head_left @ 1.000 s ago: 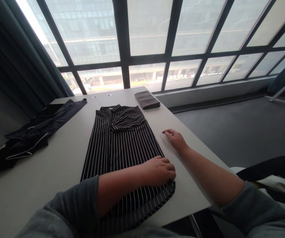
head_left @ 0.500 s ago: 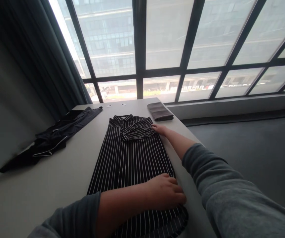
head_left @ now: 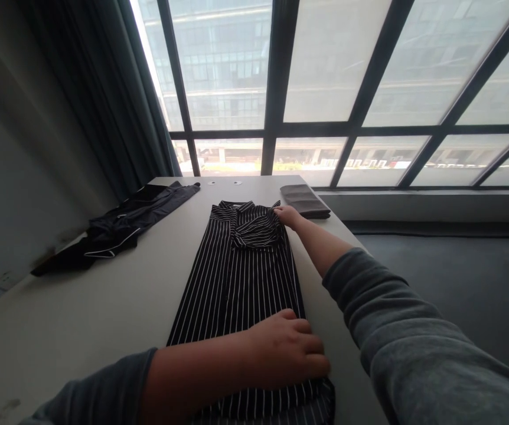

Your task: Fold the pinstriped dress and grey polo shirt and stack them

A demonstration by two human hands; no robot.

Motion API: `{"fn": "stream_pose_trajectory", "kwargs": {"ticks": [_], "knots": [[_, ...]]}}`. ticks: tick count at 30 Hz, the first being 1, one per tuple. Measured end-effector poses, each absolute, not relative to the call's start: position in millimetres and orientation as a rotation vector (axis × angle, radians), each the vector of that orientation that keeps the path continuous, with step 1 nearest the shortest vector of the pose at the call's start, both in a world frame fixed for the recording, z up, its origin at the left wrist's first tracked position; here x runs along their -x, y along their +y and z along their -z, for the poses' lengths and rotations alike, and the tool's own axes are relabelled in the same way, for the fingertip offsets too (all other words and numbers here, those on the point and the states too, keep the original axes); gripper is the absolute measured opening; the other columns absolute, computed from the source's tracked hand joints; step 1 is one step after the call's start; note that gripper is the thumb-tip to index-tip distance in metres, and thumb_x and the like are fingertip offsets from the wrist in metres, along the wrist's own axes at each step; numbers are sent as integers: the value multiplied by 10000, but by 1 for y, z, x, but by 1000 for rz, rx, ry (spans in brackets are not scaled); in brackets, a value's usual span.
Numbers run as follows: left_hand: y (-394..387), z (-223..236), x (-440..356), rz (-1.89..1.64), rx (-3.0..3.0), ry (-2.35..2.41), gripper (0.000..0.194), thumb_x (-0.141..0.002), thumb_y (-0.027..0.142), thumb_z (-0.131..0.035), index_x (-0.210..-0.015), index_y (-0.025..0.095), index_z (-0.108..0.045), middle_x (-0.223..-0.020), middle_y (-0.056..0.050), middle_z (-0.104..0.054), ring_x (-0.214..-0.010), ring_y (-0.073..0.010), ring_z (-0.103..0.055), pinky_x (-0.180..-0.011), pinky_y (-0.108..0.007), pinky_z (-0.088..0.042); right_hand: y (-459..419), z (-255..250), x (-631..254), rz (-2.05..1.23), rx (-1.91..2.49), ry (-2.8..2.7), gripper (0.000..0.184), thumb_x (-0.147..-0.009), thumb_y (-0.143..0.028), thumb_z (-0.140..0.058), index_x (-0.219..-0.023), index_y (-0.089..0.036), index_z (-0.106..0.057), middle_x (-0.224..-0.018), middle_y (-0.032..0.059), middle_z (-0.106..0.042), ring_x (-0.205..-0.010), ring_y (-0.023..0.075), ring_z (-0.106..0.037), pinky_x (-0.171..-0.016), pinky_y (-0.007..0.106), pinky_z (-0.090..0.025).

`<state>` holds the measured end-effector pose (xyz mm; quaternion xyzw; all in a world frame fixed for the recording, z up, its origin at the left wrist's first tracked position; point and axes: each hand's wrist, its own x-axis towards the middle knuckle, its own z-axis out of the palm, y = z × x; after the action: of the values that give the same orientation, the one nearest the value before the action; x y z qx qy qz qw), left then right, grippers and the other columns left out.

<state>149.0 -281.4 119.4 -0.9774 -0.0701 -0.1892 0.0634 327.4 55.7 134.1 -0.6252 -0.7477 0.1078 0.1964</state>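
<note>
here's the shirt (head_left: 254, 283), lengthwise down the table (head_left: 126, 313), collar (head_left: 237, 205) at the far end! the right hand (head_left: 286, 216), nearer that collar, pinches cloth just right of it; the left hand (head_left: 287, 351) lies across the near end, its grip too hidden to tell.

a table (head_left: 148, 295) bears striped shirt (head_left: 254, 283), dark clothing (head_left: 134, 218), folded cloth (head_left: 304, 200).

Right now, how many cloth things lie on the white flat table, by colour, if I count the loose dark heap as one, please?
Black shirt with white stripes: 1
Folded grey-brown cloth: 1
Loose dark heap with white trim: 1
Total: 3
</note>
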Motion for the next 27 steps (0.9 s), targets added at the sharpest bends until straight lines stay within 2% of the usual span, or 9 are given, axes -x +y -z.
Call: {"fn": "stream_pose_trajectory", "kwargs": {"ticks": [6, 10, 13, 19, 23, 25, 27], "knots": [[-302, -118, -89, 637, 2965, -450, 55, -1051, 217, -570, -1027, 203, -618, -1017, -4, -699, -837, -151, -551, -735, -331, -360, 59, -141, -258, -279, 1638, -2250, 434, -1052, -307, -447, -1336, -138, -728, -1312, 126, -727, -1220, 262, -662, -1070, 301, -470], [-313, -94, -53, 595, 3008, -623, 91, -1012, 192, -626, -933, 199, -583, -942, 17, -690, -804, -143, -551, -730, -315, -349, 55, -119, -216, -298, 1618, -2377, 481, -1041, -378, -530, -1472, -188, -630, -1466, 116, -635, -1352, 288, -595, -1138, 346, -446], [-317, -75, -36, 521, 3046, -660, 110, -989, 195, -664, -918, 202, -580, -894, 31, -677, -764, -136, -539, -722, -311, -356, 50, -94, -200, -324, 1644, -2465, 537, -1018, -441, -589, -1510, -226, -594, -1502, 116, -604, -1360, 304, -593, -1137, 371, -458], [-311, -63, -28, 528, 3119, -546, 98, -991, 233, -681, -925, 212, -611, -891, 40, -691, -834, -152, -580, -741, -322, -376, 37, -61, -197, -213, 1631, -2517, 527, -1072, -403, -475, -1534, -159, -544, -1602, 128, -491, -1491, 253, -443, -1234, 329, -331], [-307, -57, -29, 622, 3186, -497, 89, -998, 236, -678, -939, 207, -618, -976, 35, -730, -944, -153, -617, -833, -335, -391, 31, -55, -196, -66, 1695, -2417, 512, -1052, -390, -492, -1488, -131, -561, -1543, 194, -519, -1461, 315, -442, -1241, 426, -309], [-306, -50, -29, 663, 3202, -483, 98, -990, 243, -685, -933, 208, -614, -989, 36, -734, -939, -153, -625, -859, -342, -388, 31, -56, -194, -26, 1760, -2351, 509, -1021, -339, -524, -1474, -109, -553, -1469, 228, -571, -1383, 347, -514, -1189, 464, -369], [-306, -44, -29, 699, 3199, -463, 111, -982, 252, -692, -922, 210, -609, -952, 38, -723, -900, -154, -622, -859, -347, -386, 33, -59, -192, -33, 1803, -2328, 488, -973, -270, -572, -1431, -102, -582, -1360, 216, -653, -1263, 335, -609, -1108, 428, -448]]}}
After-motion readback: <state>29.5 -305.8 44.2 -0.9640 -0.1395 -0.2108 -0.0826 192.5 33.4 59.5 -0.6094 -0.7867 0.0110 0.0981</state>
